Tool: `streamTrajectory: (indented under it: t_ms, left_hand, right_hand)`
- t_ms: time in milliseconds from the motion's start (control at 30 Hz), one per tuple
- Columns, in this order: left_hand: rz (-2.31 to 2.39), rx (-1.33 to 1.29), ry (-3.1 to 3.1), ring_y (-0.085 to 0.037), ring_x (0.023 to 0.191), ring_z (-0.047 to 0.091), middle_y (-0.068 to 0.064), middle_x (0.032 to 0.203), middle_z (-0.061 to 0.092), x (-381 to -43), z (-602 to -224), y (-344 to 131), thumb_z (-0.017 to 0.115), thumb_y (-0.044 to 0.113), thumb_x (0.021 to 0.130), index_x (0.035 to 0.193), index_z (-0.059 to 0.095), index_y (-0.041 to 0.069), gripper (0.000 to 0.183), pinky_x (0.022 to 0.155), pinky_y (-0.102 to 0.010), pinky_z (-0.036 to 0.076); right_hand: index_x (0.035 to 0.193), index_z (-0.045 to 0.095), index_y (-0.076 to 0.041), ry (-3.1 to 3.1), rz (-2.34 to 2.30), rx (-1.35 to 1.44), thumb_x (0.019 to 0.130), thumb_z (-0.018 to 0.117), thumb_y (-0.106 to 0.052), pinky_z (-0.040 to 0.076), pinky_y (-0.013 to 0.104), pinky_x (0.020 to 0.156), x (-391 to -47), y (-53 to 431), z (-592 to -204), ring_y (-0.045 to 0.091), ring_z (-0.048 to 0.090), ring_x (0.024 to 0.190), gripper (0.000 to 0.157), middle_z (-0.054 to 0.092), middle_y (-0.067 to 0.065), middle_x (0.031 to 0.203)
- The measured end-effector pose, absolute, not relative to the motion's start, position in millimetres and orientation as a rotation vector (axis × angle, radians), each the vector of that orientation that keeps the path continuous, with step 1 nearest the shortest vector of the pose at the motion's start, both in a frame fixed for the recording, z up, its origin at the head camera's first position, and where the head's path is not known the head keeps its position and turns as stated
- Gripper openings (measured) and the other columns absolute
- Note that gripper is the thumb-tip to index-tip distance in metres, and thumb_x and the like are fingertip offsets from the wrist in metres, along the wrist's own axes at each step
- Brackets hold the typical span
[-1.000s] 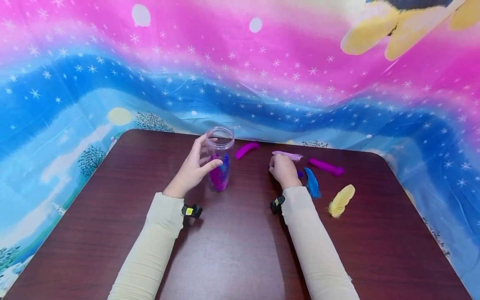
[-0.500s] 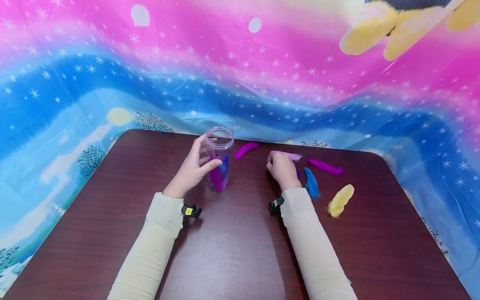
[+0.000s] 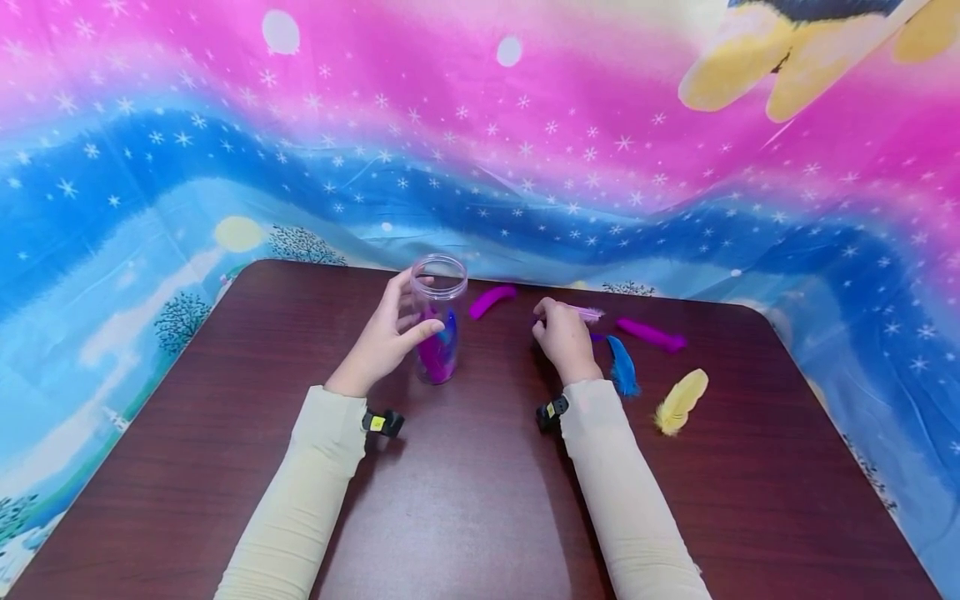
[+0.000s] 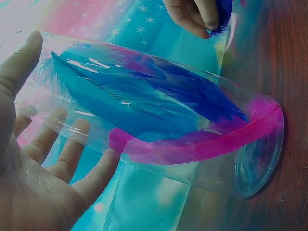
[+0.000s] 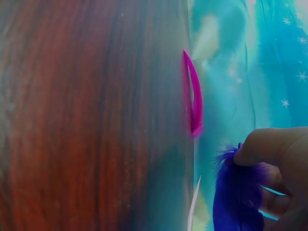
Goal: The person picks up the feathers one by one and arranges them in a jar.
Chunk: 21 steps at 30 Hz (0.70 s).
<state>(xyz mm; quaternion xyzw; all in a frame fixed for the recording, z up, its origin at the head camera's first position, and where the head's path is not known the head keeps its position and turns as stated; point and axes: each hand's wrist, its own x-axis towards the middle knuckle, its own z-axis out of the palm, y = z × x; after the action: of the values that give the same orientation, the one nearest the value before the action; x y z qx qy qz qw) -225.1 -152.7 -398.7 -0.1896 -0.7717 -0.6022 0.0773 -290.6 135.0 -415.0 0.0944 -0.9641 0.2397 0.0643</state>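
Observation:
My left hand (image 3: 384,333) holds a clear jar (image 3: 440,292) upright on the table, thumb at the near side and fingers spread behind it. Lidless, the jar contains magenta, blue and dark purple feathers, with a magenta feather (image 4: 192,151) curving along its wall in the left wrist view. To the right, my right hand (image 3: 566,337) pinches a dark purple feather (image 5: 238,199) by its fluffy end between thumb and fingers. A pale pink feather (image 3: 589,313) lies just behind that hand, partly covered by it.
One magenta feather (image 3: 492,301) lies right of the jar, another magenta feather (image 3: 651,334) farther right. A blue feather (image 3: 623,367) and a yellow feather (image 3: 682,402) lie beside the right forearm. A patterned cloth (image 3: 480,192) hangs along the back edge of the dark wooden table (image 3: 465,500).
My right hand has shifted slightly left and lifted a little, bringing the dark purple feather with it. My left hand and the jar have stayed in place.

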Motion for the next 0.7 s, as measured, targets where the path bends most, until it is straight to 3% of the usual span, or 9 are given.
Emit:
streamTrajectory:
  t_ms: [467, 700]
  left_hand:
    - [-1.806, -0.558, -2.328, -0.033, 0.135, 0.048, -0.011, 0.151, 0.043, -224, -397, -153, 0.072, 0.017, 0.096, 0.159, 0.022, 0.02, 0.081, 0.112, -0.053, 0.042]
    - [-1.805, -0.557, -2.32, -0.031, 0.136, 0.047, -0.009, 0.152, 0.043, -225, -398, -153, 0.072, 0.018, 0.096, 0.159, 0.023, 0.02, 0.08, 0.112, -0.052, 0.042]
  right_hand:
    - [0.12, 0.07, -0.001, -2.852, 0.771, 0.263, 0.098, 0.063, -0.003, 0.052, 0.051, 0.099, -286, 138, -410, 0.036, 0.065, 0.111, 0.023, 0.069, 0.02, 0.119]
    - [0.117, 0.072, -0.002, -2.756, 0.809, 0.28, 0.096, 0.065, -0.002, 0.053, 0.051, 0.098, -284, 139, -405, 0.035, 0.066, 0.108, 0.022, 0.071, 0.019, 0.116]
